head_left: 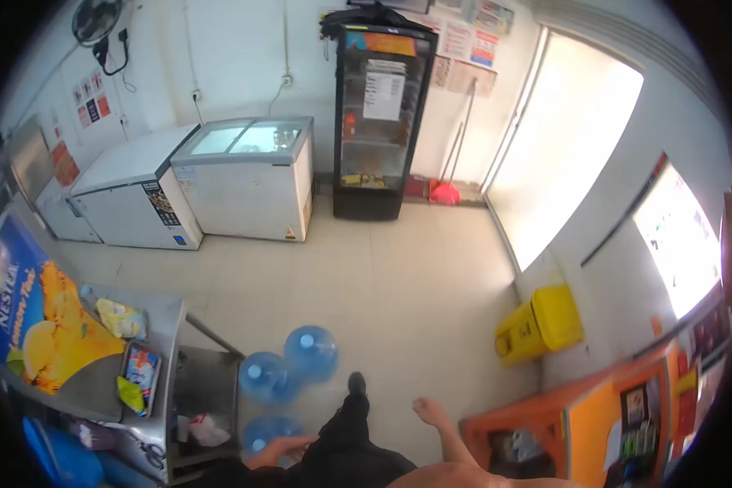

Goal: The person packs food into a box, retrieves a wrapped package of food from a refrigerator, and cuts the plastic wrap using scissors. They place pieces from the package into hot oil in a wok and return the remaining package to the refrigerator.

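My left hand (291, 445) hangs low beside my dark trousers (343, 431). Its fingers look stretched out, though blurred, and I see nothing in them. Close by are blue water jugs: one (268, 429) is partly behind this hand, another (266, 376) stands just beyond it, and a third (311, 353) is farther out. My right hand (428, 410) hangs over the floor at the other side, fingers curled in, with nothing visible in it. An orange wooden cabinet (512, 413) is nearest to it. One dark shoe (356, 382) shows ahead.
A metal table (171, 325) with packets and a Nestea panel (49, 317) stands at left. Chest freezers (244, 195) and a black display fridge (374, 122) line the far wall. A yellow bin (541, 324) is at right, near a bright doorway (573, 138). A red dustpan (445, 193) leans beyond.
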